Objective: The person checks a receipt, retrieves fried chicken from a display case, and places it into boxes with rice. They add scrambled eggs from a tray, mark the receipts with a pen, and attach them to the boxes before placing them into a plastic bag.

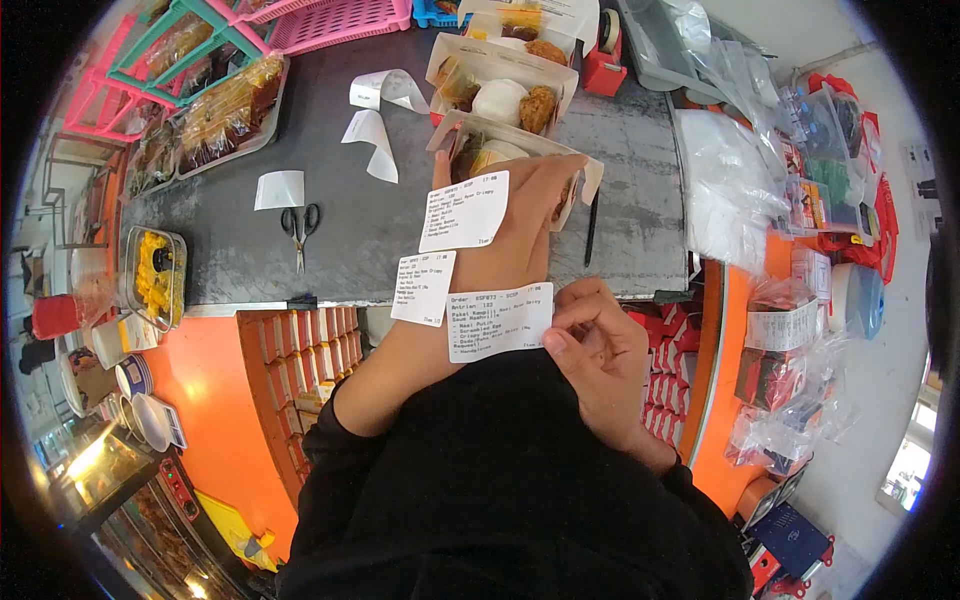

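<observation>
My left hand (540,200) reaches forward and grips the nearest open paper food box (592,185), its fingers along the box's sides and partly hidden. A printed order label (463,212) lies on the back of this hand, and a second label (423,288) is on the wrist. My right hand (600,350) pinches the right edge of a third printed label (497,322) between thumb and fingers, over my left forearm. Behind the gripped box stand more open boxes, one with white rice (499,101) and a fried piece (537,109).
Black scissors (300,235), a blank label (279,190) and curled paper strips (372,143) lie on the dark table (330,240). A black pen (591,225) is right of the boxes, near a red tape dispenser (603,70). Pink and teal baskets (165,60) stand back left.
</observation>
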Motion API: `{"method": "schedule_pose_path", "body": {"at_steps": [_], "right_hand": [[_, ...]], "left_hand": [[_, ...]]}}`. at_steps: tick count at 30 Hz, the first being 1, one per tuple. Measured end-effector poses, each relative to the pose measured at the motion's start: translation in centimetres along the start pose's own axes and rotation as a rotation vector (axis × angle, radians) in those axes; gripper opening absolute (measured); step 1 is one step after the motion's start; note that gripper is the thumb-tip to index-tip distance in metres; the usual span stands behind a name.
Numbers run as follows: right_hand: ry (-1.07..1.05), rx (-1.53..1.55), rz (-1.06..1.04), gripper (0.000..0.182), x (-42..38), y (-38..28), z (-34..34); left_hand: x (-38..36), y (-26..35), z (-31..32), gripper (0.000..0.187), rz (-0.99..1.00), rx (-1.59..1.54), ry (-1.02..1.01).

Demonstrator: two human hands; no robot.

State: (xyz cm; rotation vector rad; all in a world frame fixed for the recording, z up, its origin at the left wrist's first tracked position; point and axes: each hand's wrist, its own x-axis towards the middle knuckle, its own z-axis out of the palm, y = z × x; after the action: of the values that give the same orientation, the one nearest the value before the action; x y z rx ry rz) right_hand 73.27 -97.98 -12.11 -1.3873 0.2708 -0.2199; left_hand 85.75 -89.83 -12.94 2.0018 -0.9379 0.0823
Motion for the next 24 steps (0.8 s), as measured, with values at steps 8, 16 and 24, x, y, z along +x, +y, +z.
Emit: {"method": "schedule_pose_path", "body": {"at_steps": [8,16,24], "right_hand": [[-0.008,-0.038,-0.039,0.006,0.0,-0.3,0.0],[-0.010,-0.035,-0.056,0.008,-0.2,-0.3,-0.2],[0.002,-0.044,-0.053,0.008,-0.3,-0.5,-0.5]], "left_hand": [[0.2,0.5,-0.2,0.030,-0.097,0.038,-0.010],[0.3,0.9,-0.6,0.029,-0.086,0.083,-0.061],[0.3,0.7,-1.0,0.034,-0.006,0.233,-0.001]]}}
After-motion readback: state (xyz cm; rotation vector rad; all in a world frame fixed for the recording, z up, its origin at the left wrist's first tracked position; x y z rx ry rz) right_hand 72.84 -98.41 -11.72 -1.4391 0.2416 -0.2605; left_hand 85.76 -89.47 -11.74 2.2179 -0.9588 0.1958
